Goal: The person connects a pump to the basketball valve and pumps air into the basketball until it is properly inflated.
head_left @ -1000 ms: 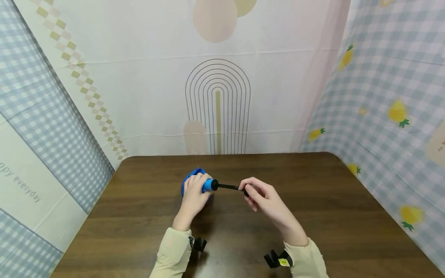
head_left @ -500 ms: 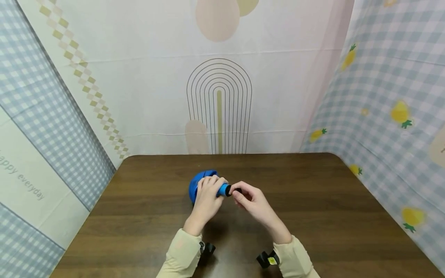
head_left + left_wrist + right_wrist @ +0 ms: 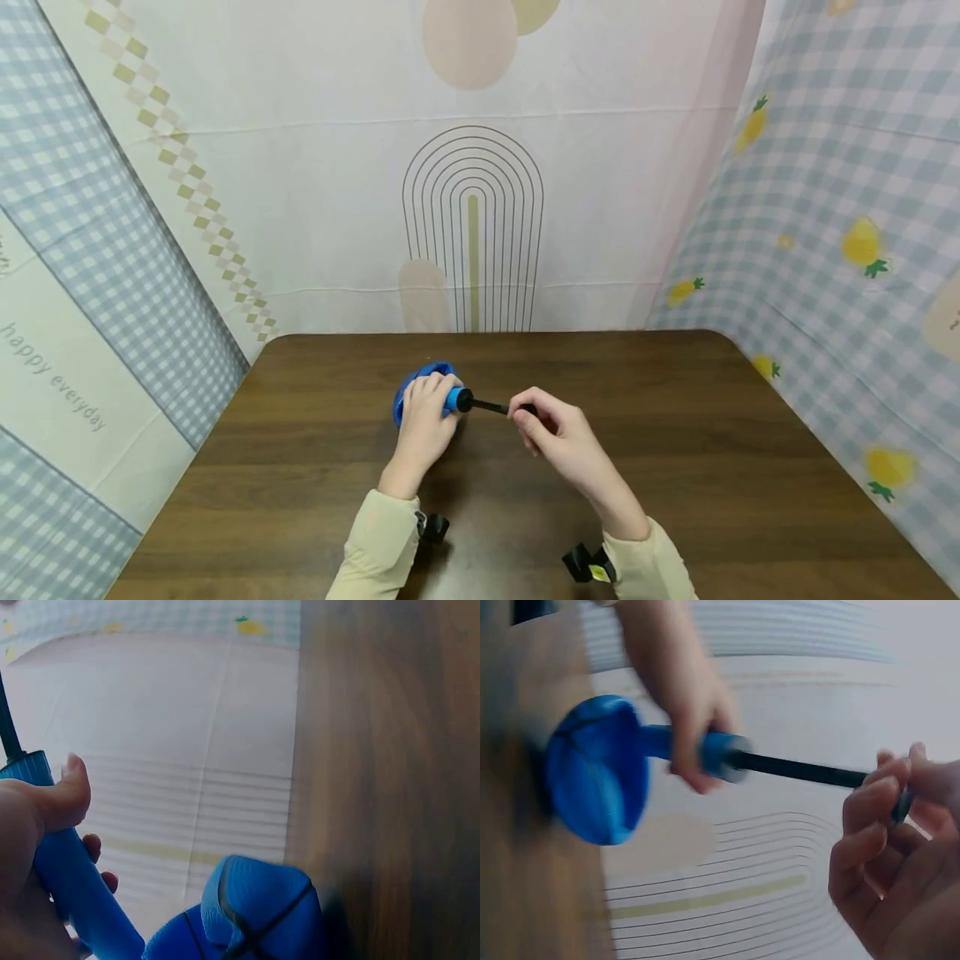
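Note:
A blue hand pump lies sideways in my left hand, whose fingers curl round its barrel. From the barrel's black end cap a thin black plunger rod sticks out to the right. My right hand pinches the small black handle at the rod's outer end, and its fingers partly cover it. At the pump's other end is a blue ball with black lines, soft and caved in on one side. In the head view the left hand hides much of this ball.
Under the hands is a dark brown wooden table. Behind it hangs a white printed cloth, with blue checked cloth at the sides. Each wrist wears a small black camera on a strap.
Half a second ago the hands were close together with the rod pushed into the barrel. Now they are apart and the rod is drawn out, much as one second ago.

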A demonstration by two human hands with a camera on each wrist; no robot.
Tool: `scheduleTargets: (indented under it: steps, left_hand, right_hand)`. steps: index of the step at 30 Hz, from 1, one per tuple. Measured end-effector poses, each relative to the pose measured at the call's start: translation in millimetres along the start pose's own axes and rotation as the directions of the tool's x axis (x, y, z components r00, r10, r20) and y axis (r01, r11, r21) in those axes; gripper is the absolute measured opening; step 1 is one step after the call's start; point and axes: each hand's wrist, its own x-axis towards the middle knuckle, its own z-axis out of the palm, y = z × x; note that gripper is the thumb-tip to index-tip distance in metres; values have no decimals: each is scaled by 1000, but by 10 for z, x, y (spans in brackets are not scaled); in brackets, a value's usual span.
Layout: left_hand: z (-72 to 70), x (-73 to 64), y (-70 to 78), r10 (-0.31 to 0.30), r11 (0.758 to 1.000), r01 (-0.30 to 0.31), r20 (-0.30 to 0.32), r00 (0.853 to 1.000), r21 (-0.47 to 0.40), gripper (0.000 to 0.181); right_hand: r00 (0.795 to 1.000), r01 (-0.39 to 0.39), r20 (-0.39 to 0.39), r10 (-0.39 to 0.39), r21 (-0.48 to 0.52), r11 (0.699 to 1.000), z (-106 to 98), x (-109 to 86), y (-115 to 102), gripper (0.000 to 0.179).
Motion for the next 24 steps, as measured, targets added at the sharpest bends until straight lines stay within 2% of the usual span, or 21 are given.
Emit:
scheduleTargets:
  steps: [6,9,12,16,20,24]
  left_hand:
    - [101,-33,238,105,993,-105,2,994,57,23]
    - [134,-50,279,113,992,-113,10,994,62,21]
    - [137,-45,232,104,992,-105,15,994,68,21]
    - [104,-10,104,95,995,-96,21,995,27,22]
    - [40,12,-42,15,1000,-15,-9,1000,-19,25]
    - [4,17,-111,-40,998,40,-12,999,-39,23]
  right_hand:
    - [999,-12,-34,7,-164,986,175,71,161,12]
    - [999,-28,-40,21,-197,980,185,83,198,9]
    - [1000,-23,-20,19,-233,972,163,86,205,8]
    - [1000,-7,14,12,-289,957,106,65,124,9]
    - [1000,18,29,-10,-292,956,44,-2,-33,9]
    - [995,97,23,-94,-314,945,49,-57,-137,7]
